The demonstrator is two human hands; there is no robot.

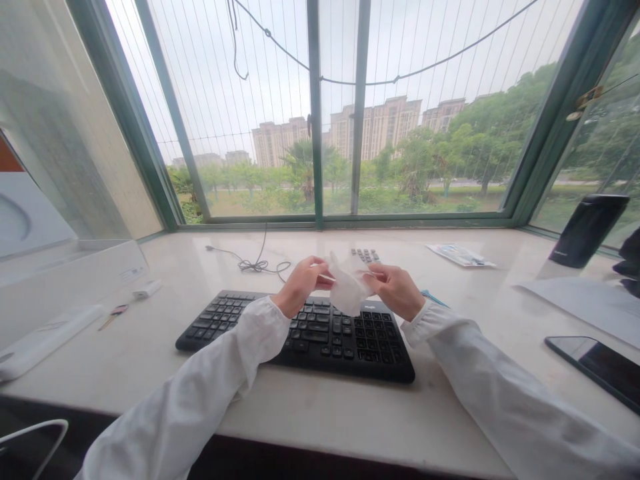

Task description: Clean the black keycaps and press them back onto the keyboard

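The left hand (302, 287) and right hand (395, 290) each pinch a side of a white tissue (347, 287), closed on it between fingers and thumb. Held this way, the tissue hangs spread between them, above the black keyboard (320, 340) and off its keys. The left sleeve (235, 353) lies across the keyboard's near left corner, while the right cuff (425, 321) sits just beyond its right edge. Open stone sill (320, 420) runs along the near side. Farther off stand a small keypad (365, 255), a coiled cable (257, 265) and a leaflet (460, 255). A phone (595, 370) lies well to the right, near the sill's edge.
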